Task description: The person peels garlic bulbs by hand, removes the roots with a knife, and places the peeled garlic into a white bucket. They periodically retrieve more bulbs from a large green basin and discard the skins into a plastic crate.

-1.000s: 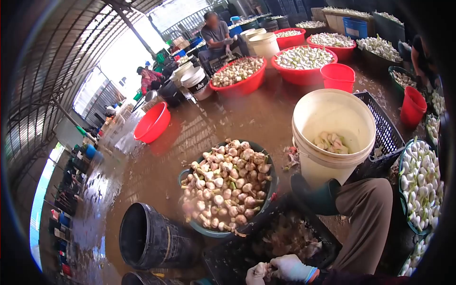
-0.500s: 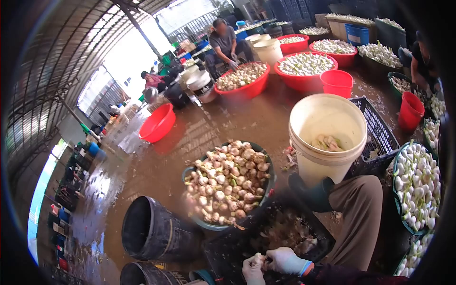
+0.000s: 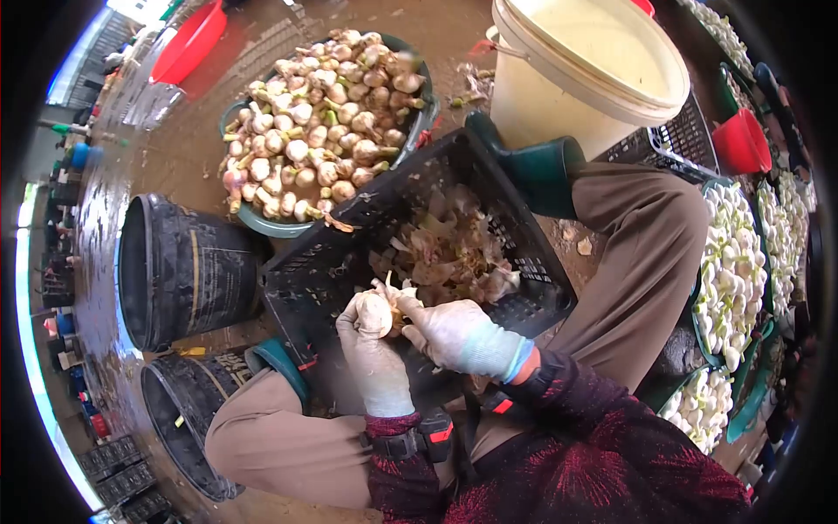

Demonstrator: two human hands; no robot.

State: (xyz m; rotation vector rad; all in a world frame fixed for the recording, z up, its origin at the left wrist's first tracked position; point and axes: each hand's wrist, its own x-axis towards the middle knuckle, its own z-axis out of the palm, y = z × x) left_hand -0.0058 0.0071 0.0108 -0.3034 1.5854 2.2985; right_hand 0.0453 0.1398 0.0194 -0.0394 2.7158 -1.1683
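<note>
A white garlic bulb [image 3: 374, 315] with loose papery skin is gripped in my gloved left hand [image 3: 371, 358]. My right hand [image 3: 458, 335], in a white glove with a light-blue cuff, has its thumb and fingers closed at the bulb's right side, on its skin. Both hands are over the near part of a black plastic crate [image 3: 327, 279], which stands tilted between my legs. Peeled garlic skins [image 3: 454, 249] lie inside the crate. Just past it, a green tub [image 3: 278, 229] is heaped with unpeeled garlic bulbs [image 3: 319, 131].
A cream bucket [image 3: 546, 100] stands at the upper right beside another black crate [image 3: 690, 131]. Two black buckets [image 3: 214, 271] lie or lean at my left. Tubs of white trimmed garlic [image 3: 731, 262] line the right side. A red basin [image 3: 190, 42] sits far left on the wet floor.
My view has tilted down towards my lap, bringing both hands, the crate and my legs fully into sight. The hands remain together, and the bulb now shows clearly in the left one.
</note>
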